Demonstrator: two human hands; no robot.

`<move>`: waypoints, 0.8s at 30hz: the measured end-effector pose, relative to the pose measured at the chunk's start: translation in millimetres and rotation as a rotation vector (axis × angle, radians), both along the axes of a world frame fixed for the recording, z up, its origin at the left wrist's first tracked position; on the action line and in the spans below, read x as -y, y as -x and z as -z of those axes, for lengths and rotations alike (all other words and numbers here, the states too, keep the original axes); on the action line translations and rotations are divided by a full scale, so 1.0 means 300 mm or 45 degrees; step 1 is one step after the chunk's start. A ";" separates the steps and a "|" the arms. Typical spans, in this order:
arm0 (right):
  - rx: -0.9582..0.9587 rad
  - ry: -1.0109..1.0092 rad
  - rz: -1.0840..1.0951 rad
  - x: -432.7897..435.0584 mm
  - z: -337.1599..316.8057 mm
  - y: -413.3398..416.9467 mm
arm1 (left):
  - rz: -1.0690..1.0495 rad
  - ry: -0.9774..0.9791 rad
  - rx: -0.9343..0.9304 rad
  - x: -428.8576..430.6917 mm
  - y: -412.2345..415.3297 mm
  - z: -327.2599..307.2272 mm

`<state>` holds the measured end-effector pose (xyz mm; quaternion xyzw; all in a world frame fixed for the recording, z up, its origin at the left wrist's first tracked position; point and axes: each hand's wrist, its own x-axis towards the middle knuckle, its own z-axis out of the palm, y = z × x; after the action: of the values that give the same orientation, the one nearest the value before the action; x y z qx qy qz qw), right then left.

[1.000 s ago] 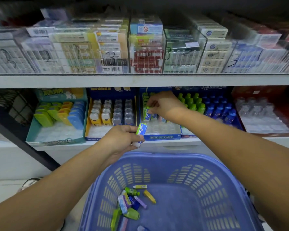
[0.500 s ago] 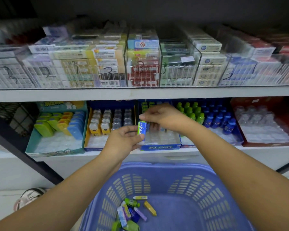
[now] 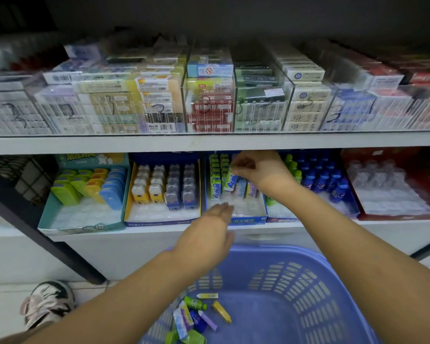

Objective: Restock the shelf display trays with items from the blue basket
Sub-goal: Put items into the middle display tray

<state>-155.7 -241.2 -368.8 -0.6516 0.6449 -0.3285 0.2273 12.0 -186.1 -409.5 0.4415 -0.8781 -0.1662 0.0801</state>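
The right hand [image 3: 256, 170] reaches far into the lower shelf [image 3: 134, 233] and pinches a green-and-white pack [image 3: 230, 181] by its top end, thumb and fingertips closed on it. Held this way the pack hangs nearly upright, tilted a little, and its bottom can drop into a slot. It is in the blue display tray [image 3: 248, 220], just right of the column of like packs. Gripping from above probably keeps the fingers clear of the packs standing close on either side.

The left hand [image 3: 209, 232] is nearer, over the tray's front wall, fingers stretched out and together, holding nothing that shows. It is blurred, so I cannot tell whether it touches the tray. The blue basket [image 3: 308, 306] sits nearest, directly below both arms, which keeps the stock within easy reach. A small heap of loose items [image 3: 196, 316] lies on its floor at the near left.

The pack is a small flat-sided box with a glossy printed face. The tray looks like thin printed cardboard with a clear moulded insert, whose empty pockets shine towards the front. The basket is rigid plastic with slotted walls and a smooth rolled rim. The loose items are little tubes, bottles and boxes in green, yellow, purple and blue.
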 end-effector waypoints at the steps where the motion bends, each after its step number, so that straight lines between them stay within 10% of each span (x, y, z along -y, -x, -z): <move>1: -0.078 -0.003 -0.007 0.001 0.013 -0.002 | 0.077 0.013 0.118 -0.017 0.002 0.014; 12: -0.391 0.039 -0.042 0.007 0.064 -0.042 | 0.126 0.016 0.244 -0.022 0.012 0.042; 19: -0.452 0.048 -0.058 -0.079 0.014 -0.086 | 0.076 0.006 -0.095 -0.092 -0.051 0.029; 24: -0.554 -0.412 -0.418 -0.278 0.144 -0.166 | 0.060 -0.234 0.179 -0.198 -0.129 0.155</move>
<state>-106.0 -157.7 -411.9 -0.7573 0.6084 -0.0335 0.2350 50.8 -126.7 -456.0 0.4368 -0.8728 -0.2164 -0.0262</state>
